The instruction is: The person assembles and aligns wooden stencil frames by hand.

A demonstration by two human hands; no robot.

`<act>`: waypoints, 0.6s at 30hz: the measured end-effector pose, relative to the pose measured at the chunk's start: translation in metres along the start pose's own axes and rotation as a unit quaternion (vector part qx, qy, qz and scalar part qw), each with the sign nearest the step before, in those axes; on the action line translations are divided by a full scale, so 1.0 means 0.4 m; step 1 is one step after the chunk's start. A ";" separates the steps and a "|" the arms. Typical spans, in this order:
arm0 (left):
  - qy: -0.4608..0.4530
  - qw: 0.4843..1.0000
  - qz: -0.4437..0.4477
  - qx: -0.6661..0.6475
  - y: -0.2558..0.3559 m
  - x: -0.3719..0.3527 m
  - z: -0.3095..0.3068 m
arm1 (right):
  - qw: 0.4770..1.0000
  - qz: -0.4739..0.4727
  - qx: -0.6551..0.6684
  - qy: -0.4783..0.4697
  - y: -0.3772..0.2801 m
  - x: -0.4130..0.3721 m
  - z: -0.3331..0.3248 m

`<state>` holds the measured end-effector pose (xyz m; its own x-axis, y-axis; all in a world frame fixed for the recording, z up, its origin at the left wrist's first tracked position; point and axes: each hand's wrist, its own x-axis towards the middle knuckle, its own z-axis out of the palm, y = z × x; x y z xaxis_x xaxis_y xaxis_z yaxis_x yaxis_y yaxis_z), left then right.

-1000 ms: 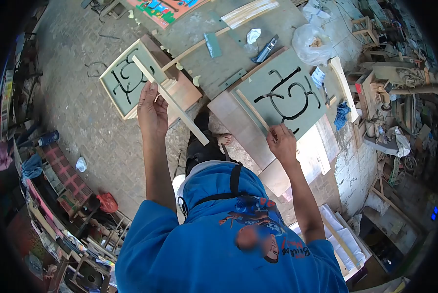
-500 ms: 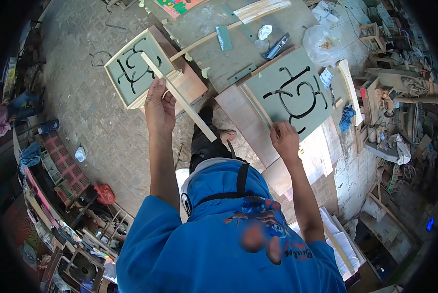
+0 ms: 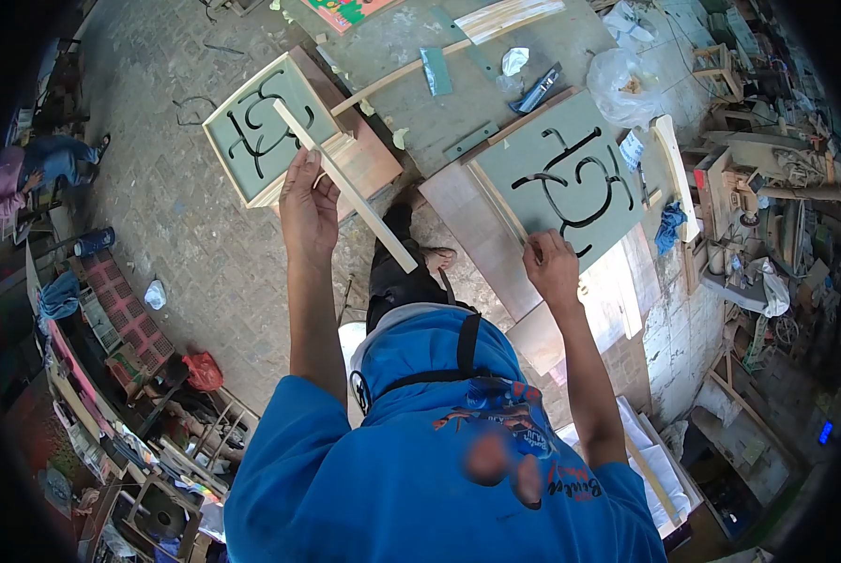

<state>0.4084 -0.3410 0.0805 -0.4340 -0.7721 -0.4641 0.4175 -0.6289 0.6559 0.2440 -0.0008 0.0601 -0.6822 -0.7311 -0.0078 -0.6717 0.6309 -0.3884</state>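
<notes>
My left hand is closed around a thin pale wooden strip, held slantwise in the air. The strip's upper end overlaps a small wood-framed grey-green panel with curved black cut-outs. My right hand rests at the near corner of a larger grey-green panel with similar cut-outs, its fingers pinched together. Along that panel's left edge runs another narrow wooden strip, ending by my fingertips. Whether the fingers grip the strip or something small is hidden.
A grey worktable carries a long wooden stick, a green block, a dark blue tool and a plastic bag. A blue cloth lies at the right. At far left another person is on the paved floor.
The other person at far left has come further into view. The camera view has shifted slightly; both my hands keep nearly the same positions.
</notes>
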 end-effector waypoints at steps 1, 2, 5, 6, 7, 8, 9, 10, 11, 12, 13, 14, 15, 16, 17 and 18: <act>0.001 1.000 -0.001 0.001 -0.001 0.002 -0.001 | 1.000 -0.003 0.001 0.002 0.000 0.000 0.000; 0.003 1.000 -0.002 0.002 -0.003 0.003 -0.002 | 1.000 -0.006 0.002 0.003 -0.001 0.000 0.000; -0.017 1.000 -0.004 -0.003 -0.007 0.008 -0.009 | 1.000 -0.010 0.007 0.003 -0.004 -0.001 0.001; -0.017 1.000 -0.005 -0.002 -0.008 0.010 -0.009 | 1.000 -0.009 0.007 0.003 -0.006 -0.001 0.000; -0.010 1.000 -0.005 -0.002 -0.006 0.008 -0.002 | 1.000 -0.007 0.006 -0.002 -0.008 0.001 -0.003; -0.004 1.000 -0.006 -0.002 -0.007 0.006 0.002 | 1.000 -0.005 0.006 -0.007 -0.010 0.001 -0.005; -0.004 1.000 -0.008 -0.002 -0.008 0.007 0.002 | 1.000 -0.003 0.005 -0.008 -0.009 0.000 -0.004; -0.004 1.000 -0.008 0.000 -0.009 0.009 0.002 | 1.000 -0.006 0.005 -0.003 -0.008 0.001 -0.003; -0.004 1.000 -0.008 0.002 -0.009 0.010 0.003 | 1.000 -0.008 0.006 0.001 -0.008 0.000 -0.002; -0.004 1.000 -0.008 0.002 -0.009 0.009 0.005 | 1.000 -0.008 0.006 0.001 -0.008 0.000 -0.002; -0.003 1.000 -0.009 0.003 -0.008 0.007 0.010 | 1.000 -0.010 0.005 0.001 -0.009 0.001 -0.003; -0.001 1.000 -0.009 0.005 -0.008 0.006 0.013 | 1.000 -0.012 0.004 0.000 -0.010 0.001 -0.005; -0.001 1.000 -0.010 0.005 -0.011 0.008 0.008 | 1.000 -0.011 0.003 0.000 -0.012 0.000 -0.008; -0.011 1.000 -0.009 0.007 -0.012 0.010 0.005 | 1.000 -0.005 0.002 0.005 -0.018 -0.001 -0.014; -0.022 1.000 -0.007 0.009 -0.014 0.011 0.003 | 1.000 0.001 0.001 0.011 -0.021 -0.003 -0.019; -0.024 1.000 -0.008 0.009 -0.016 0.012 0.003 | 1.000 0.003 0.000 0.012 -0.017 -0.005 -0.021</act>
<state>0.4025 -0.3404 0.0748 -0.4779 -0.7564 -0.4467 0.3951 -0.6392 0.6598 0.2476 -0.0013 0.0703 -0.6927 -0.7211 0.0124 -0.6678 0.6349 -0.3885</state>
